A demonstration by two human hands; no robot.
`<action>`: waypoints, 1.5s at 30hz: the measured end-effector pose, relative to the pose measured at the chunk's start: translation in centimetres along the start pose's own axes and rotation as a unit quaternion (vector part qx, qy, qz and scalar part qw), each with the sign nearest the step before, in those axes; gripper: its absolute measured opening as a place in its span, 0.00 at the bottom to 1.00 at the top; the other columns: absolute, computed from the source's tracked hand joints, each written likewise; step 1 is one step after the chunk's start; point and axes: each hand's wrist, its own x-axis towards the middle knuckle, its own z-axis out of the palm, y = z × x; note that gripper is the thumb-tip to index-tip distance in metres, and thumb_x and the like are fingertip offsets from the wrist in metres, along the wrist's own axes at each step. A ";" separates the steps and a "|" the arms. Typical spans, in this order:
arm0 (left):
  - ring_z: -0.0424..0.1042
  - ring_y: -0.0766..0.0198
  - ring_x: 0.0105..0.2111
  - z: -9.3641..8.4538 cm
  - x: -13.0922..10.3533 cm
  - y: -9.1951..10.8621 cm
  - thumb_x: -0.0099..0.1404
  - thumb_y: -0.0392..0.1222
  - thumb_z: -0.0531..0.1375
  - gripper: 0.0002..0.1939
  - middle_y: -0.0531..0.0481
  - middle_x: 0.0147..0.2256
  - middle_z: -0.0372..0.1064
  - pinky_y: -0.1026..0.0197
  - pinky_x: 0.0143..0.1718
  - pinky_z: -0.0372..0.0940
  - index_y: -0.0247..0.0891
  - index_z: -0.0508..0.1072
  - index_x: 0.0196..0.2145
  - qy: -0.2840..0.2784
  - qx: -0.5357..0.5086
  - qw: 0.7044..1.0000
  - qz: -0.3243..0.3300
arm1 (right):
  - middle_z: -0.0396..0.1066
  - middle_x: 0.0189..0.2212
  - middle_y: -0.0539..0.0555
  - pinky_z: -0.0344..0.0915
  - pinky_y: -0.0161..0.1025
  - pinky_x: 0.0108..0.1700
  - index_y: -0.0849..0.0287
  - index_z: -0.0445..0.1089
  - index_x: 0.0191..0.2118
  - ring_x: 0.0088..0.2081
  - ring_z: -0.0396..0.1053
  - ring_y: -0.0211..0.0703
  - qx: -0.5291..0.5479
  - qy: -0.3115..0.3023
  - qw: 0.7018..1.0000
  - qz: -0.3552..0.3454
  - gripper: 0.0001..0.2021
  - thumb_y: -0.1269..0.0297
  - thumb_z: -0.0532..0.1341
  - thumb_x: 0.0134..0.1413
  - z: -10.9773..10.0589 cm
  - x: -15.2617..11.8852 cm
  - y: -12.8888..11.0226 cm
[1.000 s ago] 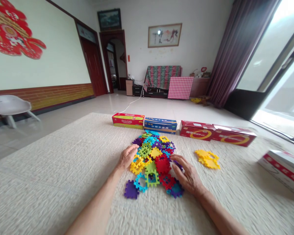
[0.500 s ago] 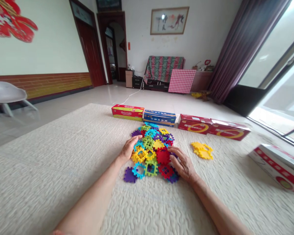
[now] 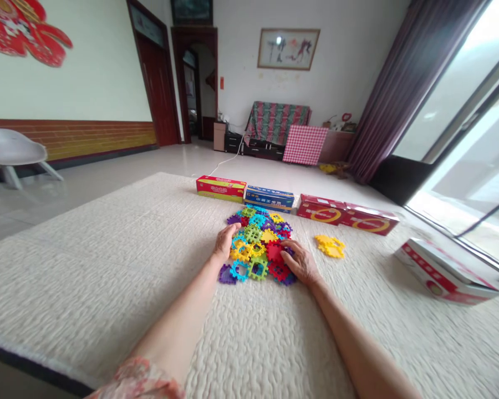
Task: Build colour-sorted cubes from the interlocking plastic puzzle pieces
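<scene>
A heap of plastic interlocking building pieces (image 3: 256, 250) in purple, blue, green, yellow and red lies in front of me on a cream quilted cover. Along its left edge rests my left hand (image 3: 225, 243), fingers stretched out beside the pieces. My right hand (image 3: 299, 260) is at the right edge, its spread fingers touching the red pieces (image 3: 275, 252). Neither hand lifts anything. A few yellow pieces (image 3: 330, 246) lie apart, to the right of my right hand.
Behind the heap stand a red and green box (image 3: 221, 189), a blue box (image 3: 269, 198) and two dark red boxes (image 3: 322, 209) in a row. A white and red box (image 3: 444, 274) is at the right. The cream cover (image 3: 108, 260) ends in an edge at lower left.
The camera view has shifted, so more of the cover's left edge shows. Both hands stay at the sides of the heap, and the pieces look much the same.
</scene>
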 end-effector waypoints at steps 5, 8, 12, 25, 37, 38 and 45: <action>0.70 0.53 0.49 0.2 -1.2 0.0 0.53 0.51 0.60 0.19 0.43 0.42 0.76 0.50 0.55 0.59 0.35 0.78 0.37 0.016 -0.011 1.000 0.010 | 0.72 0.43 0.57 0.64 0.46 0.52 0.57 0.71 0.38 0.46 0.70 0.49 0.027 0.027 0.999 -0.005 0.11 0.63 0.56 0.49 -0.1 -0.4 0.0; 0.70 0.53 0.49 0.2 -1.5 0.3 0.51 0.45 0.61 0.16 0.44 0.42 0.76 0.50 0.55 0.59 0.36 0.78 0.37 -0.007 0.007 1.000 0.000 | 0.72 0.44 0.55 0.65 0.46 0.51 0.56 0.69 0.42 0.48 0.70 0.48 0.022 0.054 0.998 -0.012 0.13 0.64 0.55 0.50 -0.3 -0.8 -0.2; 0.70 0.53 0.50 -0.1 -1.3 0.5 0.45 0.32 0.59 0.19 0.45 0.43 0.75 0.50 0.55 0.60 0.37 0.78 0.37 -0.030 0.026 0.999 -0.003 | 0.71 0.46 0.56 0.64 0.46 0.52 0.55 0.67 0.44 0.49 0.68 0.47 0.016 0.074 0.996 -0.053 0.12 0.65 0.55 0.54 -0.4 -1.2 -1.2; 0.71 0.54 0.48 -0.5 -0.2 1.5 0.44 0.33 0.62 0.18 0.44 0.41 0.76 0.51 0.54 0.60 0.36 0.77 0.36 0.026 -0.061 0.998 -0.007 | 0.68 0.49 0.59 0.63 0.48 0.53 0.57 0.64 0.50 0.51 0.66 0.48 -0.047 0.007 0.993 -0.111 0.14 0.67 0.55 0.58 3.4 0.1 -7.4; 0.72 0.59 0.44 0.7 0.3 2.8 0.43 0.35 0.64 0.18 0.48 0.39 0.75 0.54 0.51 0.61 0.37 0.75 0.36 0.044 -0.186 0.982 0.002 | 0.73 0.41 0.59 0.63 0.49 0.49 0.60 0.62 0.50 0.44 0.70 0.50 -0.090 0.032 0.994 -0.056 0.16 0.61 0.53 0.58 6.3 3.0 -9.1; 0.72 0.58 0.44 1.0 0.2 2.7 0.43 0.35 0.64 0.18 0.48 0.39 0.75 0.54 0.52 0.61 0.37 0.75 0.36 0.038 -0.193 0.981 -0.005 | 0.73 0.41 0.59 0.63 0.49 0.48 0.61 0.61 0.52 0.44 0.70 0.51 -0.088 0.037 0.994 -0.050 0.18 0.61 0.54 0.58 6.5 3.1 -9.1; 0.70 0.57 0.49 2.4 -0.3 1.8 0.47 0.35 0.62 0.18 0.46 0.46 0.74 0.53 0.52 0.62 0.37 0.74 0.39 -0.008 -0.178 0.983 -0.035 | 0.73 0.35 0.57 0.66 0.47 0.41 0.60 0.60 0.56 0.37 0.71 0.49 -0.072 0.072 0.995 0.021 0.25 0.62 0.57 0.51 7.5 3.2 -8.1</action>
